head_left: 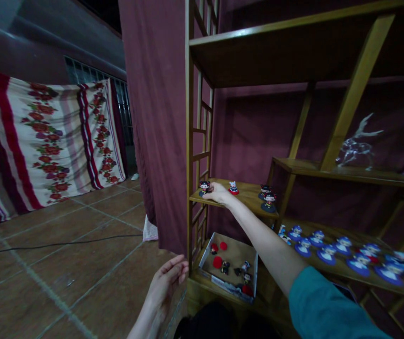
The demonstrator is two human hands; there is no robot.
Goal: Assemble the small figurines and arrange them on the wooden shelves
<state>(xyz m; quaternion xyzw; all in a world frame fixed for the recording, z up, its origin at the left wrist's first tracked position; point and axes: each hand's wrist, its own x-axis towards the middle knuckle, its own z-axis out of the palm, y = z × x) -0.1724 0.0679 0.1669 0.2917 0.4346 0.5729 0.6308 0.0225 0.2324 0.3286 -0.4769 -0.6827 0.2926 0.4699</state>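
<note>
My right hand (219, 193) reaches to the left end of a small wooden shelf (246, 190). Its fingers are closed on a black-haired figurine (204, 187) standing upright on a dark base at the shelf's edge. Behind the hand stands a small white figurine (233, 187) on a red base. Two more black-haired figurines (268, 201) stand at that shelf's right end. My left hand (166, 287) hangs in the air left of a shallow cardboard box (235, 245), fingers loosely bent, with nothing visible in it. Inside the box lie several small figurines and red round pieces (218, 262).
Several blue-and-white figurines (326, 254) line a lower shelf to the right. A clear deer ornament (357, 148) stands higher up. A purple curtain (159, 117) hangs left of the wooden rack (189, 141). A black cable (60, 244) crosses the tiled floor.
</note>
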